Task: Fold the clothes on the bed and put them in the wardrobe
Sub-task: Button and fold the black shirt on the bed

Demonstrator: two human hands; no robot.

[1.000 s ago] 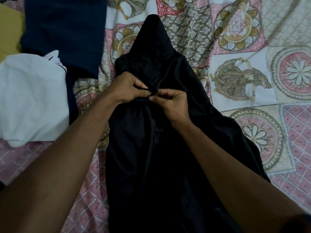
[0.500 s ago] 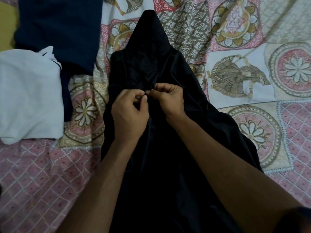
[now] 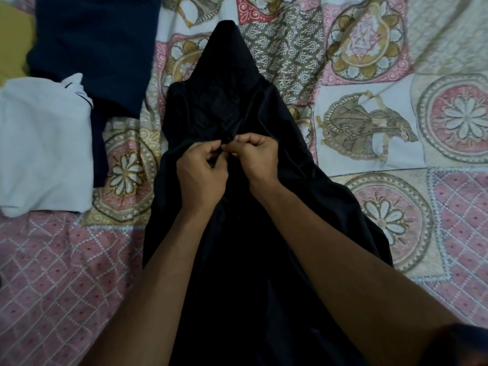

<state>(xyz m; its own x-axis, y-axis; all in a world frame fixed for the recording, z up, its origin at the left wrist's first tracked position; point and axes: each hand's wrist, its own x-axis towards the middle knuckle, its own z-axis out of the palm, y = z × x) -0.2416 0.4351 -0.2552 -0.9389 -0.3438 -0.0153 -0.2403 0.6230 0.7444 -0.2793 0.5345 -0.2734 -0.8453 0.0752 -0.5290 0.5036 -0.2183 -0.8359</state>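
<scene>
A black hooded garment (image 3: 224,101) lies lengthwise down the middle of the patterned bedspread (image 3: 369,128), its pointed hood toward the far side. My left hand (image 3: 202,175) and my right hand (image 3: 254,157) meet at the garment's chest, just below the hood. Both pinch the black fabric with curled fingers, fingertips almost touching. What exactly sits between the fingertips is too dark to make out. The lower part of the garment runs under my forearms toward the near edge.
A folded white garment (image 3: 45,143) lies at the left on the bed. Behind it is a dark navy garment (image 3: 92,48), with a yellow cloth (image 3: 13,43) at the far left corner. Bare bedspread stretches to the right.
My left hand has shifted from the left side round to below the pinch point, its arm now coming from the near edge. Both hands stay pinched on the black fabric.
</scene>
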